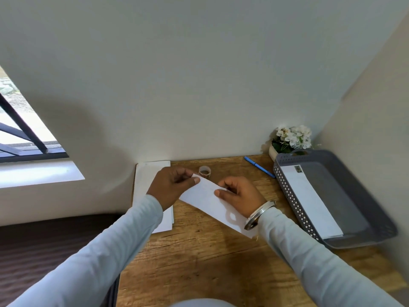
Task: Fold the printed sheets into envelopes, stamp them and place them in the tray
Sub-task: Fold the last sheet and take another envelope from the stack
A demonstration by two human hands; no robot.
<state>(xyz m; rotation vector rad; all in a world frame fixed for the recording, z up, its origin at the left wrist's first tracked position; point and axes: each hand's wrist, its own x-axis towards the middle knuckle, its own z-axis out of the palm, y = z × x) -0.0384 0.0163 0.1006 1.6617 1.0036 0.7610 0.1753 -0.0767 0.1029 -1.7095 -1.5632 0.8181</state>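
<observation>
Nearest, two pale sleeves (99, 262) are stretched over the near edge of the desk (199, 273). At the right edge, one stamped envelope (309, 196) is already held in the grey tray (294, 196). The folded sheet (208, 196) is kept at the desk's middle, its long axis running from far left to near right. Its far-left end is pinched by the fingers of the left hand (170, 187), its far long edge by those of the right hand (241, 193). Edges are best aligned before the crease is pressed.

paper stack (152, 173) left, tray (354, 196) right, pen (259, 166) between
</observation>
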